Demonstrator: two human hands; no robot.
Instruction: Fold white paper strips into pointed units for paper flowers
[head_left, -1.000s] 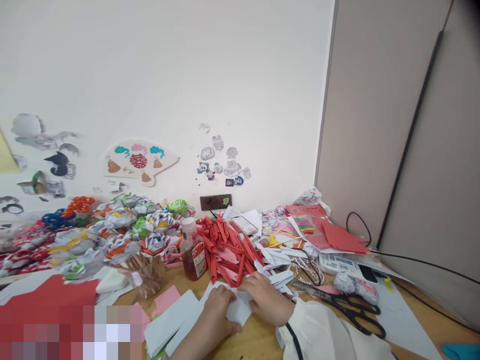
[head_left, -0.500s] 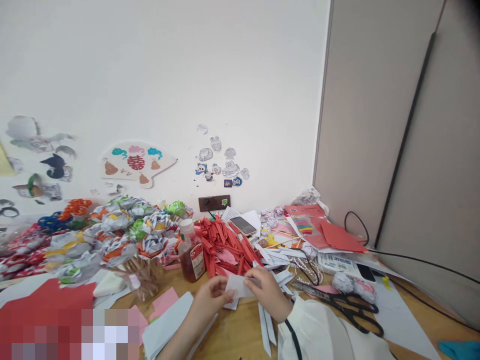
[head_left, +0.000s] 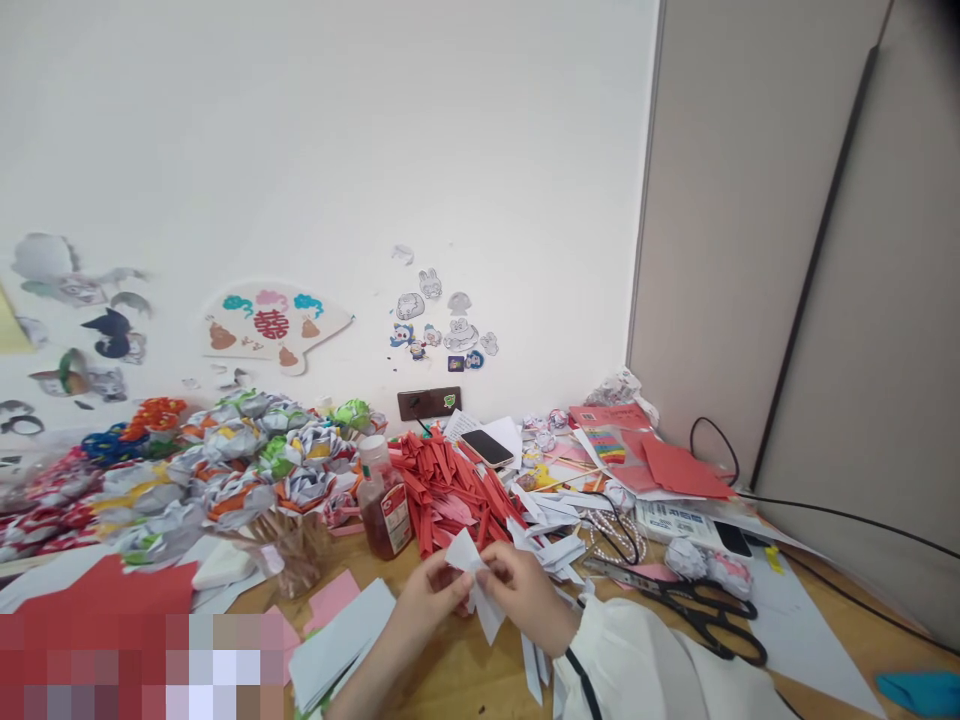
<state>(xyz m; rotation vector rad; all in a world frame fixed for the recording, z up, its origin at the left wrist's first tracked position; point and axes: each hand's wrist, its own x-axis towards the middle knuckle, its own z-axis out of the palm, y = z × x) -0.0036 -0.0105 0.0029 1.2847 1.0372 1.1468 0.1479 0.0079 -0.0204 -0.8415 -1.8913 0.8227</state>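
A: Head view, item one: what are we listing in the hands?

B: One paper [head_left: 489, 612], white, creased. We are seeing the left hand [head_left: 429, 598] pinching it from the left and the right hand [head_left: 529, 597] pinching it from the right, thumbs nearly meeting at its middle; both grips are looking narrow.

A: Place and long axis?

B: It is sitting between the hands, apparently raised over the table [head_left: 465, 670], on the near side of the red strips [head_left: 450, 490]. The axis is slanting from a far-left tip, showing above the left fingers, to a near-right tip, hanging below the right ones. Neither hand is lying nearer; both are touching it.

A: Surroundings?

B: White strips [head_left: 555, 550] are lying just beyond the right hand, scissors [head_left: 664, 594] by the sleeve [head_left: 645, 660]. A bottle [head_left: 385, 505] is standing beyond the left hand; sheets [head_left: 341, 635] are lying beside the left forearm [head_left: 382, 655].

A: Anything unclear?

B: The fold; fingers are hiding it.
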